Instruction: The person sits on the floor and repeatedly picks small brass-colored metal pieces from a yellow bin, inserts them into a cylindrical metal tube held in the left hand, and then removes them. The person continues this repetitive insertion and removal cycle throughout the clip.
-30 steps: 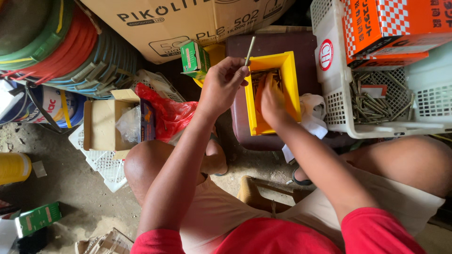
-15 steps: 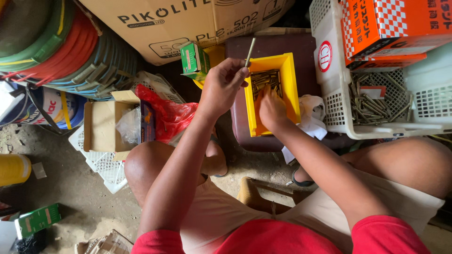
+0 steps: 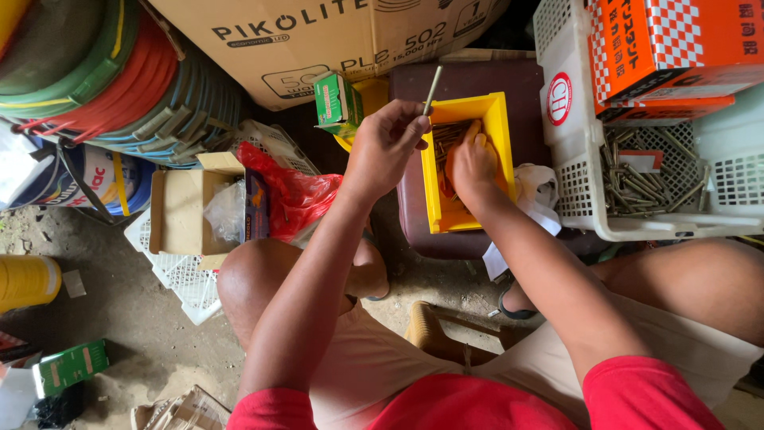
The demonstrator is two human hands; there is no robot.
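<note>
A yellow plastic bin [image 3: 497,131] with several long metal bolts in it rests on a dark brown stool [image 3: 477,80] in front of me. My left hand [image 3: 383,147] is beside the bin's left edge and pinches one long bolt [image 3: 432,89] upright between thumb and fingers. Reaching down into the bin, my right hand [image 3: 473,163] has its fingers among the bolts; whether it grips any is hidden.
A white basket [image 3: 589,215] of long bolts stands to the right, orange boxes [image 3: 676,48] on top. A small green box [image 3: 335,101] and large cardboard box [image 3: 318,32] are behind. Left are a red bag [image 3: 290,195], an open carton [image 3: 179,211] and coiled hoses [image 3: 119,87].
My right hand has pushed a little deeper into the yellow bin. The left hand still holds the bolt upright, almost unmoved.
</note>
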